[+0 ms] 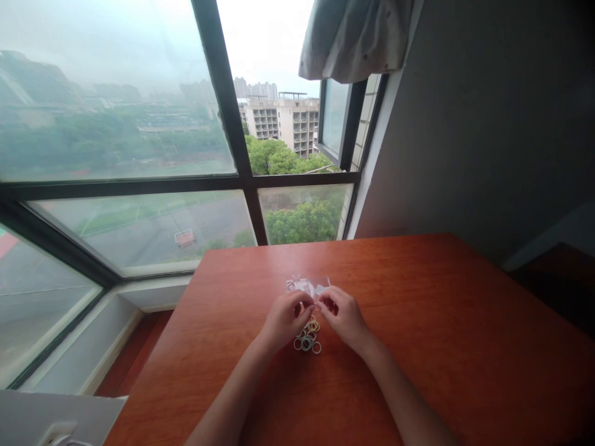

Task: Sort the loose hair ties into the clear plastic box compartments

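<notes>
My left hand (289, 313) and my right hand (343, 314) meet fingertip to fingertip above the table. Both are closed in a pinch, thumb against fingers. Whatever lies between the fingertips is too small to make out. Just beyond the hands is a clear plastic packet (300, 285) with small pale and reddish bits in it. Behind the right fingers shows a whitish piece (321, 288), partly hidden. A loose pile of small rings (307, 342), pale green, white and yellowish, lies on the tabletop below and between my hands. Some rings overlap.
The reddish-brown wooden table (418, 297) stretches out on both sides. Past its far edge stands a dark-framed window (186, 186), with one pane swung open (335, 118) under a bunched curtain (356, 40). A grey wall (465, 136) rises on the right.
</notes>
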### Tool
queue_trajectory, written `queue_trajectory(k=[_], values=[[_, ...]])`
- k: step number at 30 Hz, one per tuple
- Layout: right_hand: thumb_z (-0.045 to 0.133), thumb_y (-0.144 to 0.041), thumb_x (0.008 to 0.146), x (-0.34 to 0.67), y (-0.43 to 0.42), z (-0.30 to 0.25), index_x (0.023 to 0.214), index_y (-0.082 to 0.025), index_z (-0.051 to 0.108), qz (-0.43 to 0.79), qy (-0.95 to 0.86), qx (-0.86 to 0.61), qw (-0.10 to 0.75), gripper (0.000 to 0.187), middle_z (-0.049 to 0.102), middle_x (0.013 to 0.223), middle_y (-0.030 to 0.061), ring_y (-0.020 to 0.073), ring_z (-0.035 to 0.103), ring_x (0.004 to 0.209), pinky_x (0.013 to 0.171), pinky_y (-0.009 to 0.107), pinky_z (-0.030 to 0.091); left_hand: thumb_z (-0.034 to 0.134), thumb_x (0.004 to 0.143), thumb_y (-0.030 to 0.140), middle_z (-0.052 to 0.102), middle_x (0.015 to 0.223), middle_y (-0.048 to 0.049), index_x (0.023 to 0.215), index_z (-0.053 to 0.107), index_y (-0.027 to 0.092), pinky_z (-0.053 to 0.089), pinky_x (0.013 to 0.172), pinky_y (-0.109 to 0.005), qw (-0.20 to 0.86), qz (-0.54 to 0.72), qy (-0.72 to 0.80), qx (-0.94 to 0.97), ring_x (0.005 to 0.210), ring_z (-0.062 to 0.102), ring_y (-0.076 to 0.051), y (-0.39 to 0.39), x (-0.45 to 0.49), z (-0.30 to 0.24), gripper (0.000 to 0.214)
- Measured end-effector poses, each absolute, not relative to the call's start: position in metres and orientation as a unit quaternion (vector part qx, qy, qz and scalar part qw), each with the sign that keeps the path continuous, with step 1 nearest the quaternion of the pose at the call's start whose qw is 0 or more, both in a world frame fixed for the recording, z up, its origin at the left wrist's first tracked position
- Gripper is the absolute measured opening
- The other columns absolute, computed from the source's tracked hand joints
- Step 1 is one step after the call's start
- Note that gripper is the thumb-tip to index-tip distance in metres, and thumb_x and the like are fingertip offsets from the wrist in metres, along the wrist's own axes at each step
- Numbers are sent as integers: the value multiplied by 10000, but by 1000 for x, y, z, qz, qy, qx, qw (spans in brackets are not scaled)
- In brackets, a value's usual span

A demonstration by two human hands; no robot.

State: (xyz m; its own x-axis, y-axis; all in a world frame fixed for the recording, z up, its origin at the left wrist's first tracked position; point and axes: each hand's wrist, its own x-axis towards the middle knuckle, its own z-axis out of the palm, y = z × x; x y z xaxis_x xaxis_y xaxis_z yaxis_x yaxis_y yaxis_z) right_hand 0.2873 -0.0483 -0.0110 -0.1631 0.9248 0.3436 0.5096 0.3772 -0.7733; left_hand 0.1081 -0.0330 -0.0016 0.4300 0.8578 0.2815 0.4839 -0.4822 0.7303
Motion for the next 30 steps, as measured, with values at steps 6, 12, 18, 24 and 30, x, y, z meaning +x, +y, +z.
queue_trajectory(k=[6,12,18,24,30], values=[[561,-178,840,288,-48,-13,782,-189,605,239,-713,-502,426,73,574,736,3,126,517,616,572,231,402,547,832,217,607,714,-6,772,616,174,405,574,-213,260,350,451,779,600,508,-107,-25,101,-7,101],[585,-126,804,289,-46,-18,771,-188,616,237,-719,-497,425,77,600,734,2,127,527,618,578,230,405,558,845,306,647,738,-11,809,637,177,427,590,-224,202,419,548,695,602,530,-117,-4,79,-23,156],[593,-115,801,288,-47,-18,772,-192,623,243,-733,-488,407,88,637,751,10,136,554,642,597,233,412,566,832,358,678,749,-18,813,662,182,443,578,-228,207,417,587,662,612,570,-132,8,71,-38,201],[591,-110,802,289,-47,-18,775,-190,632,246,-735,-491,397,94,643,754,11,135,552,642,603,234,411,566,828,375,685,752,-19,824,665,180,450,577,-227,219,420,586,658,615,582,-134,7,73,-36,220],[594,-101,792,291,-45,-22,795,-188,650,253,-735,-504,377,104,653,776,14,139,560,668,622,238,414,563,827,384,688,764,-23,823,664,176,453,573,-227,228,421,580,659,619,587,-134,6,72,-32,231]])
